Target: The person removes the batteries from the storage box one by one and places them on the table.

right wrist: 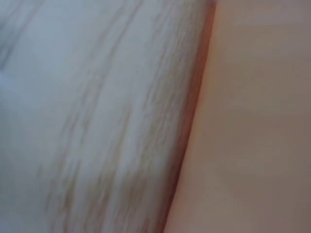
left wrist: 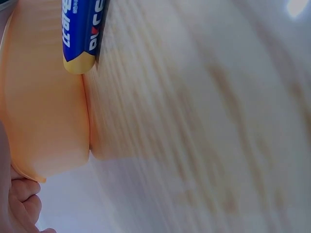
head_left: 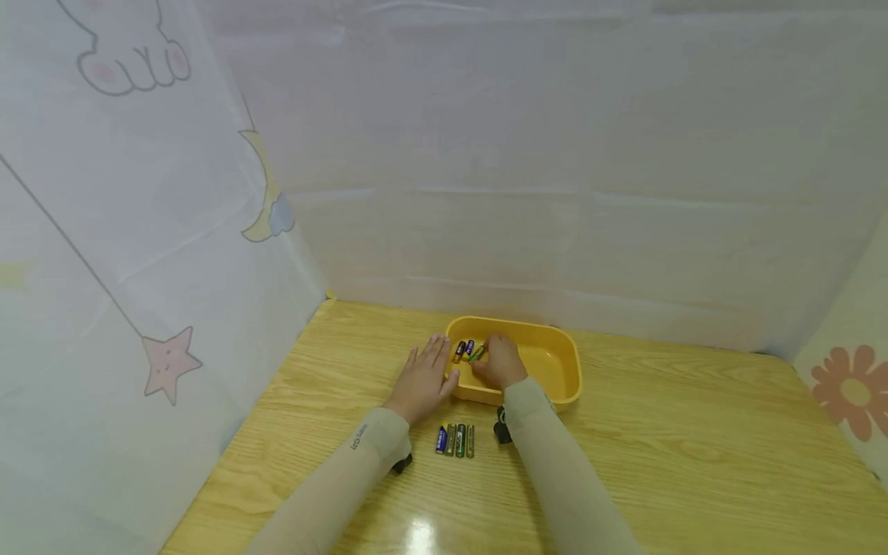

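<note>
My left hand (head_left: 422, 385) lies flat with fingers extended against the left end of a yellow plastic basin (head_left: 574, 378). In the left wrist view, knuckles show at the lower left beside the basin's corner. My right hand (head_left: 502, 362) reaches inside the basin, fingers bent, pinching a green battery (head_left: 476, 354) at its fingertips. Beside that, an orange-and-black battery (head_left: 459, 351) and a blue battery (head_left: 469, 348) lie in the basin's left part. The right wrist view shows only the basin's outer wall (right wrist: 252, 121) and tabletop, so the fingers are hidden there.
In front of the basin several batteries stand side by side in a row: a blue one (head_left: 441, 440), a green one (head_left: 461, 441) and gold ones (head_left: 471, 442). The wooden table (head_left: 694, 432) meets a printed cloth backdrop (head_left: 555, 154) behind and at both sides.
</note>
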Demonstrator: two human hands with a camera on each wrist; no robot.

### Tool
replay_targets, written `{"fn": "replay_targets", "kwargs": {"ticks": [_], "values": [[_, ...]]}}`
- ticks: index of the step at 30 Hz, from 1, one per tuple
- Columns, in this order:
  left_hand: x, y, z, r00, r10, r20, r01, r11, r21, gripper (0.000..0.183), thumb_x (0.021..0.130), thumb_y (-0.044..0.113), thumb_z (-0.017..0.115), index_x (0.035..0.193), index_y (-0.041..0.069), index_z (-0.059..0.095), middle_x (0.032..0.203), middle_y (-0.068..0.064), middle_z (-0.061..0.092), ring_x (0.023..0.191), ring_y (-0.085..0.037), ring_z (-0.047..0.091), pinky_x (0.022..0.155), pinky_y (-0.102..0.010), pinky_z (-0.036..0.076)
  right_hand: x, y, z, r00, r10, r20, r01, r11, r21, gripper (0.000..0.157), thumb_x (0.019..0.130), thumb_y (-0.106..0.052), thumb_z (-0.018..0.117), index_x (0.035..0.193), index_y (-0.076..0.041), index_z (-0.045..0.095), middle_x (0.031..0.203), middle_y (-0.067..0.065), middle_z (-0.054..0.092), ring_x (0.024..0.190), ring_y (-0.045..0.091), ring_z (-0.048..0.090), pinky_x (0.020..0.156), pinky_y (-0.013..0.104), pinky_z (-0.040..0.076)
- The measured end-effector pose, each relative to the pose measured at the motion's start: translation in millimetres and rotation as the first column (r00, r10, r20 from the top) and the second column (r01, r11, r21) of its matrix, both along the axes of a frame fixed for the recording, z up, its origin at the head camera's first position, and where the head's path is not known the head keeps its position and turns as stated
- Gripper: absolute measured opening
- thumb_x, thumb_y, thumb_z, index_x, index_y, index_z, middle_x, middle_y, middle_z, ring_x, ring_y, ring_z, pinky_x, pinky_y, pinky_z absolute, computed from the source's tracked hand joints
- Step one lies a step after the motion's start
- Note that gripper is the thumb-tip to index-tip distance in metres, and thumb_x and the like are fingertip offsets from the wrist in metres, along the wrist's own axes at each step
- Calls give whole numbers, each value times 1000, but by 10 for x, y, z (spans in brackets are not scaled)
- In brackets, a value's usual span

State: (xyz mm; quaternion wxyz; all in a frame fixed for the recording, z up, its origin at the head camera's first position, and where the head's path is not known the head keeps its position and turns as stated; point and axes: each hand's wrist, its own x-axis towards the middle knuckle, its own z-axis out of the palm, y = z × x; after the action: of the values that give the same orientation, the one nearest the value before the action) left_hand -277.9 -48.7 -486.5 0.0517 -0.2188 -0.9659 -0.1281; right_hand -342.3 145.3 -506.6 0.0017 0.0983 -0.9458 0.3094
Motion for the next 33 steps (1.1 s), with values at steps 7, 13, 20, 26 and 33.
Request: {"fn": "replay_targets", "kwargs": {"ticks": [7, 13, 20, 26, 33], "values": [[1, 2, 0, 1000, 1, -6, -1, 1000, 10, 66, 109, 41, 36, 159, 0, 26, 166, -14, 23, 154, -28, 18, 122, -56, 19, 16, 8, 16, 1000, -16, 12, 16, 1000, -22, 47, 84, -19, 79, 115, 12, 63, 111, 25, 66, 105, 41, 63, 91, 51, 55], [1, 0, 3, 1000, 2, -9, -1, 1000, 18, 66, 109, 41, 36, 159, 0, 27, 165, -15, 24, 154, -28, 18, 122, -56, 19, 27, 1, 25, 998, -42, 55, 45, 997, -60, 47, 85, -19, 78, 118, 11, 63, 114, 25, 66, 108, 41, 63, 92, 51, 55], [9, -8, -75, 1000, 13, -14, -12, 999, 44, 65, 109, 39, 39, 159, -1, 27, 165, -16, 24, 154, -28, 18, 122, -57, 20, 56, -29, 53, 999, -23, 25, 24, 999, -28, 42, 83, -17, 80, 110, 11, 65, 105, 23, 69, 96, 37, 67, 86, 48, 57], [7, 5, -81, 1000, 12, -24, -10, 998, 62, 64, 109, 38, 39, 159, -1, 27, 165, -16, 24, 154, -28, 17, 122, -57, 20, 83, -12, 115, 999, -37, 19, 38, 998, -41, 43, 84, -16, 79, 114, 11, 65, 111, 24, 69, 101, 38, 67, 88, 50, 57], [-8, 24, -80, 1000, 14, -28, -13, 998, 56, 64, 109, 38, 40, 159, -1, 26, 165, -16, 25, 154, -28, 17, 122, -57, 20, 94, 25, 192, 999, -41, 22, 43, 995, -90, 44, 84, -15, 81, 114, 12, 64, 106, 23, 69, 89, 31, 65, 85, 48, 57]]}}
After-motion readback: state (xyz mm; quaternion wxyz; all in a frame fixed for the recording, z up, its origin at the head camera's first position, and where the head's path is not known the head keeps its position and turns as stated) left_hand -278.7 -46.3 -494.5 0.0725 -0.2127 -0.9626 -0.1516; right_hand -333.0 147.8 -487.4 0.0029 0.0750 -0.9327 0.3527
